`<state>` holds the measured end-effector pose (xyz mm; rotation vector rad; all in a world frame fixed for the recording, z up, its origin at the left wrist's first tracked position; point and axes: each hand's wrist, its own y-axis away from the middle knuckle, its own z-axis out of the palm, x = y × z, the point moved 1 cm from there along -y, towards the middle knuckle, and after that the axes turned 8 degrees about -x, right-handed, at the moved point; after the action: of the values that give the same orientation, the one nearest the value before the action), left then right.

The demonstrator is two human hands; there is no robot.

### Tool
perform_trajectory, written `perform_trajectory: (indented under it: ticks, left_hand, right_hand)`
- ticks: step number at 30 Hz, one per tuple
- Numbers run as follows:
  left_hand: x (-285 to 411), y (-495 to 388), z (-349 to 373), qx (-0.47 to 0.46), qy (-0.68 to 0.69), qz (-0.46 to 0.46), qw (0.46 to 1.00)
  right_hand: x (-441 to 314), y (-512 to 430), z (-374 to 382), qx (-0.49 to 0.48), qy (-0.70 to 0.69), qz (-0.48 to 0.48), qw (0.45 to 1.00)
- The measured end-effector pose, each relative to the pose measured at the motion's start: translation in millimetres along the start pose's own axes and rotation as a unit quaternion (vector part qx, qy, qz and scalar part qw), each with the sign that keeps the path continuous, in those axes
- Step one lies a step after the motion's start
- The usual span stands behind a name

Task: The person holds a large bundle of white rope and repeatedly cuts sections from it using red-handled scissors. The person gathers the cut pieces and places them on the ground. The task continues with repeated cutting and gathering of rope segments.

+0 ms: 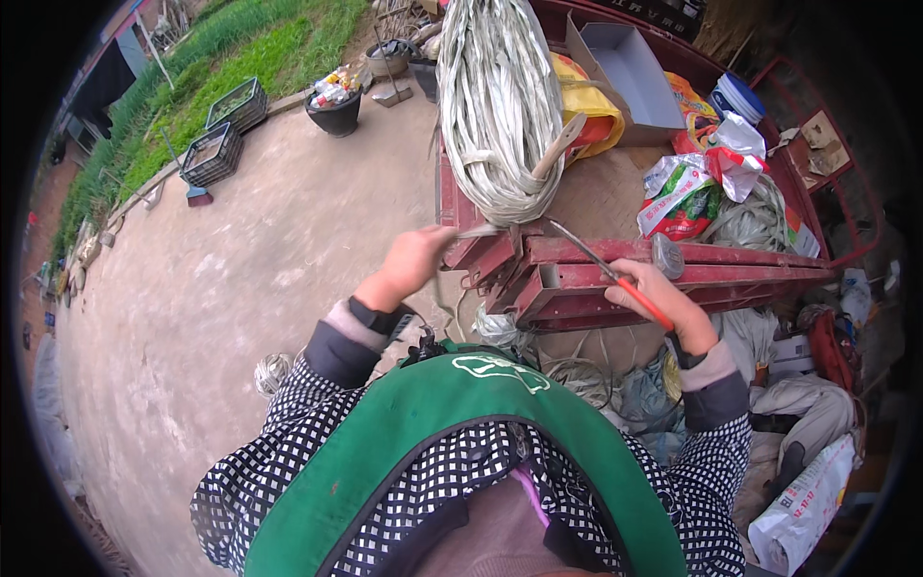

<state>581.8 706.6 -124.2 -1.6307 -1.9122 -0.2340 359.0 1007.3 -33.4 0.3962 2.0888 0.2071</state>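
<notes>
My left hand (414,263) pinches the end of a pale strip (476,231) just below a thick skein of whitish plastic twine (501,108). The skein lies across the corner of a dark-red metal truck bed (613,252), and a flat wooden stick (559,148) is pushed through its looped lower end. In my right hand (660,296) is a slim metal tool (580,245) with an orange-red handle (644,300); its exact kind is unclear. Its metal end points up and left towards the skein, apart from the strip.
On the truck bed are a grey open cardboard box (624,79), a yellow sack (588,108), printed bags (685,191) and a white bucket with a blue lid (737,97). A small clear container (668,256) sits on the bed's edge. Twine bundles (584,382) lie below.
</notes>
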Motion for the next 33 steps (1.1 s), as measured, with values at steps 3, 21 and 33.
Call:
perform_trajectory:
  ticks: [3,21,33]
  left_hand:
    - [-79,47,-15,0.038,-0.062,-0.193,0.979]
    - [-172,370,59,-0.161,-0.073,-0.603,0.778]
    - [-229,334,52,-0.162,0.025,-0.498,0.852]
  right_hand:
    - [22,13,22,0.150,-0.056,0.081,0.984]
    - [29,2,41,0.275,0.251,0.158,0.915]
    - [31,-3,41,0.303,0.180,0.179,0.919]
